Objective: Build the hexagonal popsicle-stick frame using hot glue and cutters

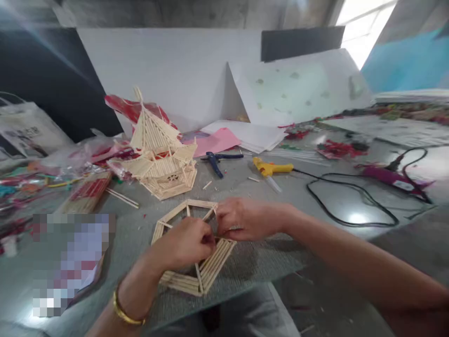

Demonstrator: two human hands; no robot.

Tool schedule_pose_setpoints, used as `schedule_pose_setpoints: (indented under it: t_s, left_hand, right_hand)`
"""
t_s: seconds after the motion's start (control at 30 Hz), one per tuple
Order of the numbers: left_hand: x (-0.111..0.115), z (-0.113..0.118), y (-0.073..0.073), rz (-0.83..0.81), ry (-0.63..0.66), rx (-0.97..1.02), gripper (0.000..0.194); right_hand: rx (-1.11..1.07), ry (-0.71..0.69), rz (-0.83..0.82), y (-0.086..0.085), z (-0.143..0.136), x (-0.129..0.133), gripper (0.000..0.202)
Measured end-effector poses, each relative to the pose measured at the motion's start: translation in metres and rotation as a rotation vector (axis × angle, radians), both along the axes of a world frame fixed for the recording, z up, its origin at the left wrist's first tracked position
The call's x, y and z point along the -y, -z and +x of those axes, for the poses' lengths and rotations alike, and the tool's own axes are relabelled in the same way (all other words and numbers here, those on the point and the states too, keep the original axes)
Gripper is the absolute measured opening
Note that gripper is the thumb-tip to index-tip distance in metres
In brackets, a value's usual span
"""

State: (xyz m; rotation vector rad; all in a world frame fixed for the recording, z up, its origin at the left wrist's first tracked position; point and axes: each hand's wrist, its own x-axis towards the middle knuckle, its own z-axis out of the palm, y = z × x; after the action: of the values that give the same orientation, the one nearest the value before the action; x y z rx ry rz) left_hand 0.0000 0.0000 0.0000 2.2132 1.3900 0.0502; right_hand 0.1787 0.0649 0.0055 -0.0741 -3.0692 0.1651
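Observation:
An octagonal frame of thin wooden sticks (217,261) lies flat on the table, with spokes crossing its inside and rows of sticks filling its lower sides. Over its middle, my left hand (187,243) is closed, fingertips pinched together near the centre. My right hand (242,217) is closed too, at the frame's upper right side, close to the left fingertips. What either hand pinches is hidden by the fingers. Behind the frame stands a pagoda-like model of the same sticks (159,159), with a pointed roof.
Blue cutting pliers (215,161) and a yellow glue gun (271,168) lie behind my hands. A black cord (336,220) loops at right beside a purple tool (389,178). At left are a stick bundle (86,189), two loose sticks (122,198) and plastic bags (82,152).

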Motion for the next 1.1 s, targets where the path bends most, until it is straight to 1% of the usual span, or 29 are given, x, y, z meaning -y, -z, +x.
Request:
schedule_pose_setpoints:
  t_s: [0.13,0.27,0.4,0.5,0.63,0.77,0.9,1.0,1.1]
  left_hand:
    - [-0.001,-0.002,0.001,0.006,0.006,0.008,0.023]
    - [-0.001,-0.002,0.003,0.017,-0.01,0.025,0.022]
    - [-0.001,-0.002,0.003,0.025,-0.023,0.034,0.021]
    - [-0.001,-0.002,0.005,0.043,-0.041,0.037,0.02]
    - [-0.003,-0.003,0.01,0.096,-0.075,0.074,0.02]
    - [-0.005,0.001,0.01,0.149,-0.147,0.117,0.02]
    - [-0.006,0.006,0.005,0.183,-0.215,0.121,0.02]
    - [-0.008,0.007,0.004,0.204,-0.249,0.124,0.022]
    - [-0.009,0.006,0.006,0.216,-0.293,0.146,0.022]
  right_hand:
    - [-0.028,-0.018,-0.004,0.002,0.001,0.0,0.018]
    - [-0.03,-0.034,0.008,0.004,0.001,-0.001,0.017]
    - [-0.026,-0.029,0.013,0.005,0.001,-0.001,0.018]
    - [-0.003,-0.009,0.013,0.002,0.0,0.001,0.021]
    - [0.028,0.016,0.012,-0.005,0.0,0.005,0.022]
    - [0.039,0.066,0.014,-0.007,0.0,0.006,0.018]
    - [0.024,0.175,-0.019,-0.001,0.002,0.004,0.016]
    - [0.011,0.245,-0.041,0.003,0.003,0.002,0.016]
    - [-0.001,0.251,0.008,0.005,0.002,0.001,0.018]
